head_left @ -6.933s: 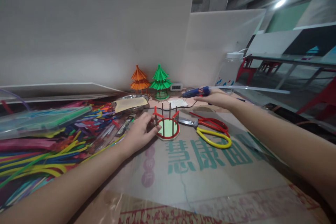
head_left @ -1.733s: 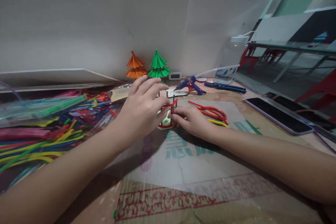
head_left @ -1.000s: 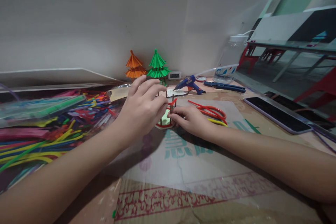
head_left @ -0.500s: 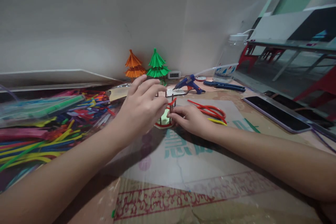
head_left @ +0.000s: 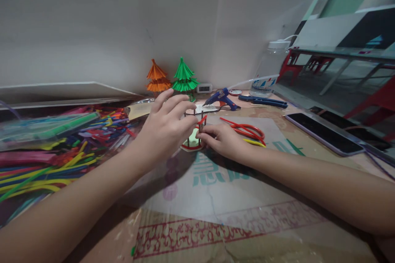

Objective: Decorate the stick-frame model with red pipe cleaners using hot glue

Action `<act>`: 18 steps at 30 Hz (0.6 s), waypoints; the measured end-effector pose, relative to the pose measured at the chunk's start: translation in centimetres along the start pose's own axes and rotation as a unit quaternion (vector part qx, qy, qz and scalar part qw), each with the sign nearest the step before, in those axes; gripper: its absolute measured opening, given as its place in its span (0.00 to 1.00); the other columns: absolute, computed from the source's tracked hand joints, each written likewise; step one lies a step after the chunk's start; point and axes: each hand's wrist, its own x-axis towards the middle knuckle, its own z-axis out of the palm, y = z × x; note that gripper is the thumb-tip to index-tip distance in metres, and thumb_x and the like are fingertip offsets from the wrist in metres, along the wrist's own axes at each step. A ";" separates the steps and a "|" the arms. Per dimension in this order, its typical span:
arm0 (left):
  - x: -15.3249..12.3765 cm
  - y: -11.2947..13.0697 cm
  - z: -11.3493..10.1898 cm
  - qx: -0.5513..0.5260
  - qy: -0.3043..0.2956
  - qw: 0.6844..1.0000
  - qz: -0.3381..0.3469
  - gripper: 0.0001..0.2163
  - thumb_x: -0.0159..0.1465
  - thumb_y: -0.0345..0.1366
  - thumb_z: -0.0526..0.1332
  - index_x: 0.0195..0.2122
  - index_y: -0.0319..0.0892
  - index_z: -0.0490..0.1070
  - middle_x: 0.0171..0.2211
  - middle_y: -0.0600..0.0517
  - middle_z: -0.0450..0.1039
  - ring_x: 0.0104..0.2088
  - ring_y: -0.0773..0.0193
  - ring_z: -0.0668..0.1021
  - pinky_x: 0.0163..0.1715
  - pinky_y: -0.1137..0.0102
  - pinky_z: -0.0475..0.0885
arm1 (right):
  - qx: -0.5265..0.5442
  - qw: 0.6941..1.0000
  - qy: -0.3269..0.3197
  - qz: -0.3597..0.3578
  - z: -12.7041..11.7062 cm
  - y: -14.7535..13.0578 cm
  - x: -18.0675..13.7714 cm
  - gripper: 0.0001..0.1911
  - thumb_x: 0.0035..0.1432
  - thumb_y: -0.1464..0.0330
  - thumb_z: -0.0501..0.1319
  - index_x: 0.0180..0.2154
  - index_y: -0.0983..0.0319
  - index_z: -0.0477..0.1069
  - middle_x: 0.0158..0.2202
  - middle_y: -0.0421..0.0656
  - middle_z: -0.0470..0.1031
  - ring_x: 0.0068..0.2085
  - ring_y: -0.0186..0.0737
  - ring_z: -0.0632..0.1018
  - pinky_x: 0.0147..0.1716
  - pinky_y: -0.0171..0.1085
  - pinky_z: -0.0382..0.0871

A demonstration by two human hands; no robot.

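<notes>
A small round model frame [head_left: 192,148] stands on the sheet in front of me, with a pale green base, a red rim and several thin dark upright posts. A short red strip [head_left: 202,120] crosses the posts near their tops. My left hand [head_left: 171,125] is curled over the frame's left side, its thumb tip by the red strip; whatever its fingers grip is hidden behind them. From the right, my right hand [head_left: 224,139] pinches the frame at a post with thumb and forefinger.
Red fuzzy stems [head_left: 251,129] lie right of the frame. Behind stand an orange tree [head_left: 157,77], a green tree [head_left: 184,76], a blue glue gun [head_left: 222,99], pliers [head_left: 262,101] and a plastic bottle [head_left: 265,70]. Colourful stems [head_left: 40,172] crowd the left; a phone [head_left: 324,133] lies right.
Both hands stay at the frame in nearly the same pose. The whole view has shifted very slightly.
</notes>
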 end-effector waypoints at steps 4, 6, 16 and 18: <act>0.2 0.0 -0.3 -0.016 -0.022 1.000 -0.015 0.06 0.68 0.35 0.60 0.40 0.45 0.77 0.50 0.49 0.77 0.57 0.51 0.73 0.65 0.49 0.59 | 0.004 1.000 0.005 0.001 0.1 0.1 -0.1 0.13 0.66 0.68 0.58 0.28 0.62 0.73 0.25 0.39 0.76 0.29 0.34 0.73 0.31 0.33 0.60; 0.5 -0.1 -0.7 -0.038 -0.041 0.997 -0.045 0.09 0.66 0.39 0.62 0.45 0.44 0.75 0.53 0.46 0.75 0.58 0.48 0.71 0.64 0.48 0.59 | 0.002 1.000 0.005 0.005 0.1 0.2 -0.1 0.13 0.67 0.68 0.58 0.29 0.62 0.74 0.26 0.39 0.76 0.29 0.35 0.74 0.31 0.33 0.60; -4.8 -0.4 0.1 -0.156 0.056 0.959 -0.231 0.08 0.66 0.41 0.62 0.36 0.41 0.71 0.39 0.48 0.73 0.44 0.57 0.75 0.47 0.61 0.69 | -0.002 0.999 -0.004 0.032 0.3 0.6 -0.3 0.12 0.67 0.65 0.58 0.36 0.62 0.78 0.30 0.42 0.80 0.33 0.38 0.77 0.34 0.36 0.64; -6.0 0.3 0.8 -0.181 -0.011 0.955 -0.234 0.10 0.68 0.42 0.60 0.32 0.42 0.73 0.29 0.52 0.72 0.33 0.61 0.73 0.39 0.65 0.68 | -0.003 1.000 0.001 0.024 0.3 0.7 -0.2 0.11 0.67 0.66 0.58 0.36 0.62 0.77 0.29 0.42 0.79 0.32 0.37 0.77 0.35 0.36 0.65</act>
